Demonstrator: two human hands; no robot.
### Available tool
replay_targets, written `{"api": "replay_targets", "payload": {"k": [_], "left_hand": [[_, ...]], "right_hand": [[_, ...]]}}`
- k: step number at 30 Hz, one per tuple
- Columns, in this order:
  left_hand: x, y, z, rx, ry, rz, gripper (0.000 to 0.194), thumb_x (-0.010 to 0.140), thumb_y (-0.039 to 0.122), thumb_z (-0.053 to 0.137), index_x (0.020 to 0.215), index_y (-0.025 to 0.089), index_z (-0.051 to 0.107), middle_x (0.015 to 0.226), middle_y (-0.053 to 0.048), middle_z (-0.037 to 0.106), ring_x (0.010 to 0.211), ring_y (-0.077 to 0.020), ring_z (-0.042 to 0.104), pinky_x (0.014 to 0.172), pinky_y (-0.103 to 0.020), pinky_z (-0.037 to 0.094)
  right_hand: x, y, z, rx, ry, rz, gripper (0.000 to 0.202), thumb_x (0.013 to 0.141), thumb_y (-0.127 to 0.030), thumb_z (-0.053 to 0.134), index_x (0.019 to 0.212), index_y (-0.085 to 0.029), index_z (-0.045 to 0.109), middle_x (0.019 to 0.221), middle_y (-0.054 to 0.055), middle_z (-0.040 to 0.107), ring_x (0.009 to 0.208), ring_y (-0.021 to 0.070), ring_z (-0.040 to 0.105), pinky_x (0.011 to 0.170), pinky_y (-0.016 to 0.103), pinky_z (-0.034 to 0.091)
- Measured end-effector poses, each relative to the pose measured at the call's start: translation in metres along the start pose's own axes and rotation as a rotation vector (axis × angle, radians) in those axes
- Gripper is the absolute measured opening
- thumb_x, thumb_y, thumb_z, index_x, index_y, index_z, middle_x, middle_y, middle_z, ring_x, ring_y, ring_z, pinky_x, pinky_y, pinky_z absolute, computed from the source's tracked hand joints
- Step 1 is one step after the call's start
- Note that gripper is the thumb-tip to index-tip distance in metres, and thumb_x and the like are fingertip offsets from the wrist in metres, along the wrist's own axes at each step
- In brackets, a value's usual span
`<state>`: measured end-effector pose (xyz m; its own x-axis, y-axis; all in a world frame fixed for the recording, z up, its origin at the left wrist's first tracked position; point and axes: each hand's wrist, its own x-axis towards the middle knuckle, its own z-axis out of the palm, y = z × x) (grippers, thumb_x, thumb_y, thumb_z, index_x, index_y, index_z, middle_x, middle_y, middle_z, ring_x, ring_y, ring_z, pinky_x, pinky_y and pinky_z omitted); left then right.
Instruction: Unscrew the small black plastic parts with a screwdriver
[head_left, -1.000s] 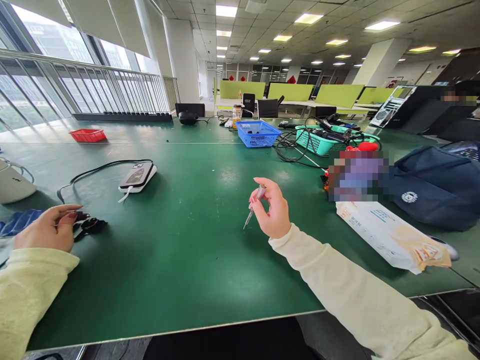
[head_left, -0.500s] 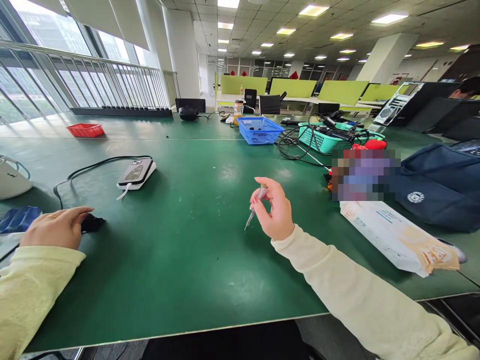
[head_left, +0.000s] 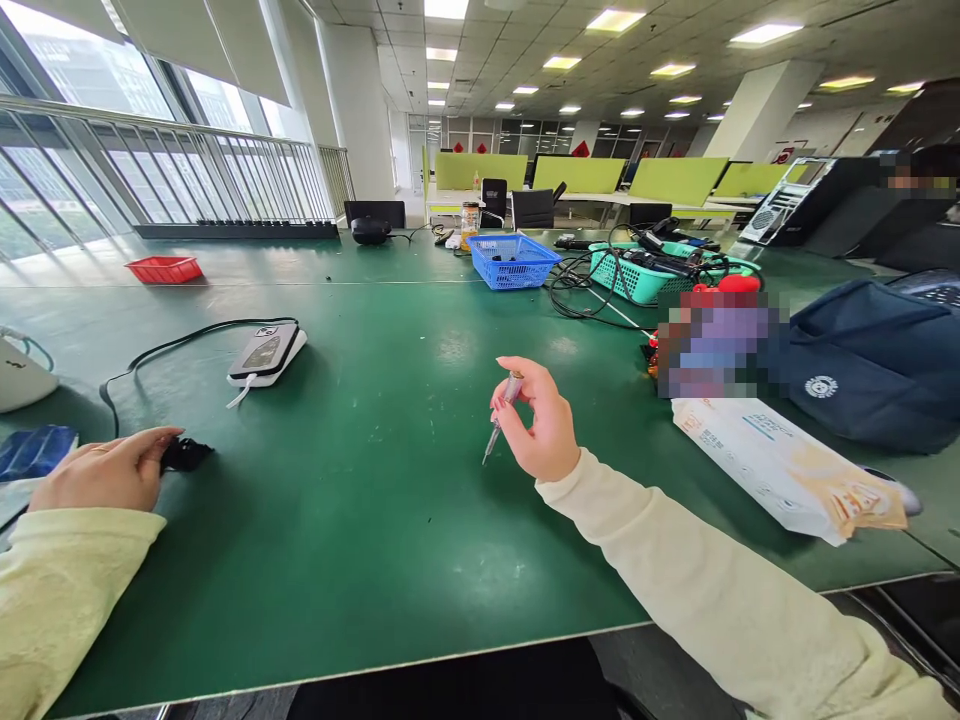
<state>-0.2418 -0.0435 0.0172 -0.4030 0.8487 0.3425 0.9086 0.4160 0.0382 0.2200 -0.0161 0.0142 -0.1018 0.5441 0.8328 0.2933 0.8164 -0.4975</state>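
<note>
In my right hand is a small screwdriver with a clear handle and thin metal shaft. My thumb and fingers pinch its handle above the green table, and the shaft slants down to the left. My left hand lies low at the left side, its thumb and forefinger drawn together on a small black crumpled item. The palm and other fingers hide part of that item, and its kind is unclear. A dark blue packet sits just beyond the left hand.
A phone with a white cable rests left of centre. Farther back are a red tray, a blue basket and a teal basket full of cables. A white tissue pack and a navy bag occupy the right.
The whole view has shifted slightly. Both hands keep nearly the same pose, the right still pinching the screwdriver and the left still at the black item.
</note>
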Motion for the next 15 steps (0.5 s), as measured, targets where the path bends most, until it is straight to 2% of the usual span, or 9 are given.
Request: {"api": "replay_targets", "payload": {"k": [2, 7, 12, 15], "left_hand": [[0.003, -0.006, 0.003, 0.077, -0.035, 0.026, 0.047, 0.092, 0.039, 0.034, 0.126, 0.031, 0.066, 0.091, 0.000, 0.069, 0.092, -0.0229, 0.057, 0.075, -0.029, 0.044], [0.007, -0.021, 0.013, 0.062, 0.046, 0.105, 0.053, 0.093, 0.038, 0.030, 0.129, 0.028, 0.067, 0.097, -0.007, 0.071, 0.093, -0.0262, 0.059, 0.071, -0.032, 0.045], [0.015, -0.030, 0.017, 0.064, -0.061, 0.096, 0.052, 0.091, 0.036, 0.033, 0.129, 0.031, 0.068, 0.107, -0.006, 0.073, 0.098, -0.0267, 0.060, 0.074, -0.033, 0.049], [0.020, -0.034, 0.020, 0.085, -0.066, 0.114, 0.052, 0.090, 0.031, 0.033, 0.130, 0.030, 0.067, 0.117, -0.004, 0.072, 0.102, -0.0266, 0.060, 0.077, -0.033, 0.050]], "right_hand": [[0.000, 0.001, 0.000, 0.001, 0.001, -0.004, 0.042, 0.089, -0.010, 0.049, 0.128, -0.026, 0.050, 0.078, -0.003, 0.060, 0.066, 0.0124, 0.062, 0.066, 0.030, 0.057], [0.000, 0.002, 0.000, 0.002, -0.001, 0.005, 0.040, 0.090, -0.011, 0.049, 0.127, -0.026, 0.049, 0.078, -0.003, 0.060, 0.066, 0.0124, 0.062, 0.064, 0.029, 0.057], [0.000, 0.001, 0.000, -0.009, -0.021, 0.021, 0.040, 0.090, -0.012, 0.048, 0.127, -0.026, 0.049, 0.078, -0.003, 0.061, 0.064, 0.0123, 0.062, 0.063, 0.029, 0.057], [-0.001, 0.001, 0.000, -0.010, -0.020, 0.025, 0.040, 0.089, -0.012, 0.048, 0.127, -0.026, 0.049, 0.078, -0.003, 0.061, 0.065, 0.0125, 0.062, 0.063, 0.029, 0.057]]}}
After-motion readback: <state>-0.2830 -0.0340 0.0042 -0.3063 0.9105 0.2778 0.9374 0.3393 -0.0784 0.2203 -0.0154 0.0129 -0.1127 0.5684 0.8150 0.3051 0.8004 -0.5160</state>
